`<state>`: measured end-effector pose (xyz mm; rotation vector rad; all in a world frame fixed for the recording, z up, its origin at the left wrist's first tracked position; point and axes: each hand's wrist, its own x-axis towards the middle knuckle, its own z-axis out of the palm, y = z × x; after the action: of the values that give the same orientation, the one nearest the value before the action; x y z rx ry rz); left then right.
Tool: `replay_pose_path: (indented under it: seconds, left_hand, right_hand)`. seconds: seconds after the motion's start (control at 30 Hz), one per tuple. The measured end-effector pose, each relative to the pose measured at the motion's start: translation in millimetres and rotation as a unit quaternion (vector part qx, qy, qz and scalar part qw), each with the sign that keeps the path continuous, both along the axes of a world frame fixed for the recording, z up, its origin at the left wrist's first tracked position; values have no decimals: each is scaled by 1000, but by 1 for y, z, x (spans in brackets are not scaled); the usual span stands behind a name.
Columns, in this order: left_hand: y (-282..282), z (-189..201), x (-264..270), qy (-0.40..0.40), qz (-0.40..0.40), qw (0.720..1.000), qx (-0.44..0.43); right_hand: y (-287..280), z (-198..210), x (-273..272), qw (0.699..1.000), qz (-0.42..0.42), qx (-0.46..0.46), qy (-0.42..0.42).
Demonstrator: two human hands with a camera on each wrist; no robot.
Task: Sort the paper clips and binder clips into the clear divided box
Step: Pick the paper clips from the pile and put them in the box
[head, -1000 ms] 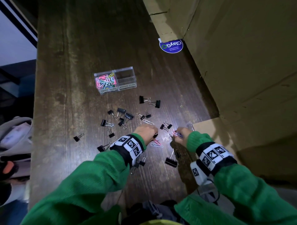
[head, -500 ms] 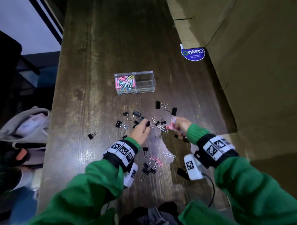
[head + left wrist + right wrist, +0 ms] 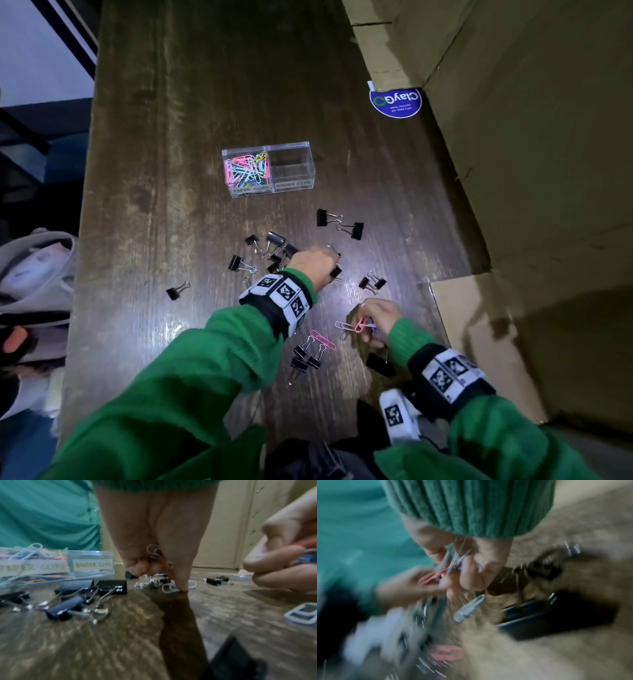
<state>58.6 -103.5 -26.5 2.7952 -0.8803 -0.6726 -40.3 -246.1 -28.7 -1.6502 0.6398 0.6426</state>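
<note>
Nearest, well short of the clear divided box (image 3: 267, 169) and on the person's side of it, the right hand (image 3: 376, 320) is gripping a small bunch of paper clips (image 3: 356, 325), pink and pale ones, with its fingers curled round them. Just nearer than that hand a large binder clip (image 3: 378, 363) is lying on the wooden table (image 3: 171, 137), and to its left a pink paper clip (image 3: 322, 339) is resting beside three small black binder clips (image 3: 306, 358).

Closer to the box, the left hand (image 3: 313, 263) is curling its fingers round a pale paper clip (image 3: 152, 551) while one fingertip (image 3: 181, 586) is pressing down on the table against another pale paper clip (image 3: 169, 588). Loose binder clips (image 3: 102, 586) are lying scattered between this hand and the box, with a pair (image 3: 339, 222) off to the box's near right.

Farther on, the box is standing upright, its left compartment, labelled paper clips, holding coloured paper clips (image 3: 246, 168); the right one, labelled binder clips, is showing only its clear walls. Beyond the box, to its right, a blue round sticker (image 3: 395, 102) is lying beside cardboard (image 3: 513, 137).
</note>
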Motion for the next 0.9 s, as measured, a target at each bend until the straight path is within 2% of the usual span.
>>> replay_pose_path:
  seconds: [0.07,0.13,0.17,0.23,0.27,0.33,0.4,0.47,0.53,0.7,0.77,0.83,0.9]
  left_hand:
    - [0,-1,-7,6,-18,1000,-10]
    - [7,-1,-18,20,-6,999,-50]
    - [11,1,-23,39,8,996,-74]
    - [19,3,-35,87,36,988,-120]
    - [23,2,-40,116,50,983,-136]
    - [32,-1,-51,147,71,976,-144]
    - [38,-5,-59,132,71,981,-124]
    - [41,-6,-63,108,55,988,-100]
    - [42,-3,-66,99,23,992,-81]
    - [40,-1,-69,128,-25,991,-38]
    - [38,5,-68,125,-37,991,-32]
    - [39,3,-69,115,-50,992,-16]
    - [43,-1,-69,116,-44,992,11]
  right_hand:
    - [-3,5,4,981,-120,146,52]
    - [-6,8,7,970,-130,186,86]
    - [-9,8,9,978,-96,159,90]
    - [-12,6,8,997,29,40,56]
    - [-12,5,7,995,96,-21,29]
    - [-11,3,5,970,209,-125,-15]
    - [-7,4,4,928,300,-220,-25]
    - [-3,8,3,903,333,-272,-31]
    - [0,9,5,892,354,-280,-40]
    - [-3,11,33,848,426,-314,-4]
    - [-3,21,51,853,424,-305,9]
    - [3,36,70,884,389,-259,2]
    - [16,55,97,901,359,-240,-47]
